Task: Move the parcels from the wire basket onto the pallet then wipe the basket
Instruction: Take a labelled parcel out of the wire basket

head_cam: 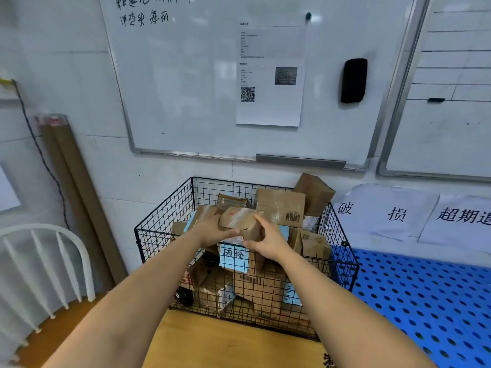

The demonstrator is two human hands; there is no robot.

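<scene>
We see an orange-brown wooden floor (66, 328) with a tan flat sheet (225, 343) lying on it, black print at its near edge. A black wire-mesh basket (159, 227) stands against the wall, its near bottom edge meeting the sheet. Just beside its right side lies a blue perforated plastic pallet (425, 301). A white spindle-back chair (53, 258) stands at the left.

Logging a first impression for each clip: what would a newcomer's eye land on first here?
Mid-frame, the left hand and right hand grip a small cardboard parcel at the top of the crammed black wire basket. To the basket's right lies the bright blue perforated pallet, and above it hangs a whiteboard.
</scene>
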